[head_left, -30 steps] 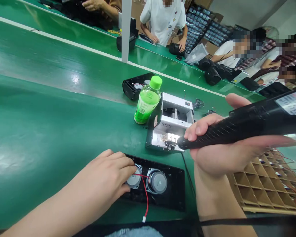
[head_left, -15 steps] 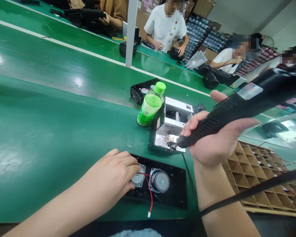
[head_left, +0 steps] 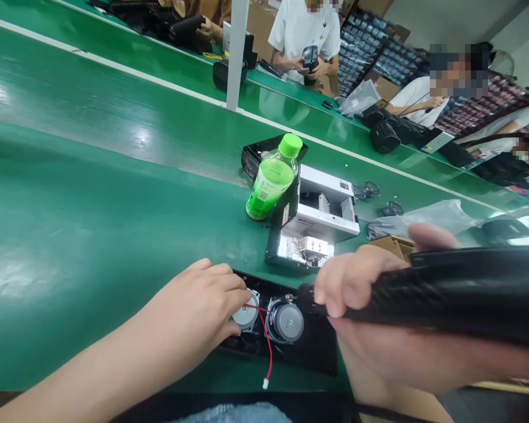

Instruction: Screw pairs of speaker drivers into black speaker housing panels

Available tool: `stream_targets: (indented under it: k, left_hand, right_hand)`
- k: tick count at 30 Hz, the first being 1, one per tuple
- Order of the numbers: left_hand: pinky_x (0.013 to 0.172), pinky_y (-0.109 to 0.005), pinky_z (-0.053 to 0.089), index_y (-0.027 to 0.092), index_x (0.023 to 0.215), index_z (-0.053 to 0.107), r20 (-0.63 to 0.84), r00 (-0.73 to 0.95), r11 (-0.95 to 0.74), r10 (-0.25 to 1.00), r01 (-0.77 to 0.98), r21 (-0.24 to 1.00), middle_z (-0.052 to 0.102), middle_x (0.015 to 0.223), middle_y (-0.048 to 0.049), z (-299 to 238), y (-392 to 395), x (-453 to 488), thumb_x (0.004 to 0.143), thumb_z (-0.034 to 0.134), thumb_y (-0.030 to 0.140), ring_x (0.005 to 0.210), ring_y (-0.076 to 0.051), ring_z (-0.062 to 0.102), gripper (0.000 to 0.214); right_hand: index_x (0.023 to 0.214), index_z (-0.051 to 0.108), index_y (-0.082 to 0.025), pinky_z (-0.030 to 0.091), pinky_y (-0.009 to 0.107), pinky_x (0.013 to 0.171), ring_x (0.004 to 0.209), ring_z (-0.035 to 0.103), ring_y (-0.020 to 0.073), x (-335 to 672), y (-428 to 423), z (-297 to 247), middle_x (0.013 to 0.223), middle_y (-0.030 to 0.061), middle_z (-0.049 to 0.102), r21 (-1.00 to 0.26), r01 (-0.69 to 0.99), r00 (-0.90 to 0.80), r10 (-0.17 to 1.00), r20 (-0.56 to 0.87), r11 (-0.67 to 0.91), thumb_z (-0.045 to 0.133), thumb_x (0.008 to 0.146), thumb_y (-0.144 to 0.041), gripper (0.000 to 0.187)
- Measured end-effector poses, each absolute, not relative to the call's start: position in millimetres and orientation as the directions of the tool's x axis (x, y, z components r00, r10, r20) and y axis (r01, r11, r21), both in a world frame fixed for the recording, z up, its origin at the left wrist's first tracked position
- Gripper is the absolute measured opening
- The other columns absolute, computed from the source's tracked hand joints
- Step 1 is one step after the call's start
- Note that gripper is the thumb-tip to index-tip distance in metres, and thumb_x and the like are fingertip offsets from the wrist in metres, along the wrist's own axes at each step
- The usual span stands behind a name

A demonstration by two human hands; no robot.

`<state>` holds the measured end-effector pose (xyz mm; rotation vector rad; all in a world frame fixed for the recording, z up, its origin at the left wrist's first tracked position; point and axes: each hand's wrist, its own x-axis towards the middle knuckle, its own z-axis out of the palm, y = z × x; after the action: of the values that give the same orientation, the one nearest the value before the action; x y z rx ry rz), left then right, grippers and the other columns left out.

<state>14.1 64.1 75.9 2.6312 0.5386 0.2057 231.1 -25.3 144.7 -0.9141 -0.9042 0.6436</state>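
My left hand (head_left: 194,311) presses its fingertips on the small speaker driver (head_left: 247,314), which sits in a black speaker panel (head_left: 321,352). A larger driver (head_left: 286,322) sits beside it, and a red wire (head_left: 268,346) with a white connector (head_left: 265,383) runs between and below them. My right hand (head_left: 370,311) grips a black electric screwdriver (head_left: 449,288), its tip just right of the larger driver. Behind stand a silver metal fixture (head_left: 317,214) and a green-capped bottle (head_left: 273,176).
A black speaker housing (head_left: 264,151) lies behind the bottle. Small round parts (head_left: 365,189) and a plastic bag (head_left: 423,217) lie on the green bench (head_left: 114,235). Across a white post (head_left: 237,53), a co-worker (head_left: 304,41) holds a black object.
My right hand has brought the screwdriver down and left, from the metal fixture to the speaker panel. The view has tilted, and my left hand stays on the small driver.
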Motion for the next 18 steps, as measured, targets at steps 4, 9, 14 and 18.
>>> stream_targets:
  k: [4, 9, 14, 18]
  left_hand:
    - [0.081, -0.041, 0.040, 0.027, 0.116, 0.079, 0.092, 0.919, -0.843, 0.383, 0.307, 0.442, 0.084, 0.116, 0.0029, 72.1, 67.5, 13.6, 0.085, 0.094, 0.022, 0.101, -0.025, 0.074, 0.035]
    - [0.077, -0.040, 0.038, 0.027, 0.115, 0.080, 0.124, 0.912, -0.835, 0.392, 0.296, 0.464, 0.084, 0.116, 0.0055, 72.6, 68.1, 13.3, 0.085, 0.091, 0.017, 0.098, -0.024, 0.075, 0.033]
    - [0.079, -0.040, 0.038, 0.028, 0.112, 0.081, 0.123, 0.907, -0.814, 0.403, 0.293, 0.502, 0.084, 0.114, 0.0065, 76.0, 66.8, 15.0, 0.084, 0.089, 0.012, 0.098, -0.023, 0.075, 0.033]
    - [0.079, -0.039, 0.038, 0.029, 0.112, 0.080, 0.110, 0.906, -0.797, 0.409, 0.296, 0.526, 0.084, 0.113, 0.0066, 76.1, 68.0, 13.6, 0.086, 0.088, 0.013, 0.097, -0.022, 0.074, 0.032]
  right_hand:
    - [0.124, 0.077, -0.034, 0.056, 0.040, 0.049, 0.048, 0.061, 0.0235, 227.9, -13.8, 120.0, 0.067, 0.0014, 0.072, -0.849, -0.216, 0.377, 0.843, 0.383, 0.482, 0.064, 0.089, -0.085, 0.063]
    - [0.125, 0.077, -0.035, 0.054, 0.038, 0.051, 0.048, 0.060, 0.0231, 228.9, -9.3, 114.1, 0.067, 0.0020, 0.072, -0.862, -0.256, 0.325, 0.879, 0.350, 0.437, 0.063, 0.088, -0.087, 0.066]
    - [0.121, 0.079, -0.037, 0.054, 0.038, 0.051, 0.048, 0.061, 0.0225, 228.2, -6.7, 117.1, 0.066, 0.0020, 0.073, -0.872, -0.280, 0.316, 0.896, 0.311, 0.401, 0.061, 0.087, -0.089, 0.065]
    - [0.121, 0.078, -0.037, 0.053, 0.039, 0.051, 0.049, 0.061, 0.0233, 227.0, -6.6, 116.0, 0.067, 0.0022, 0.073, -0.887, -0.266, 0.291, 0.909, 0.298, 0.376, 0.058, 0.091, -0.088, 0.062]
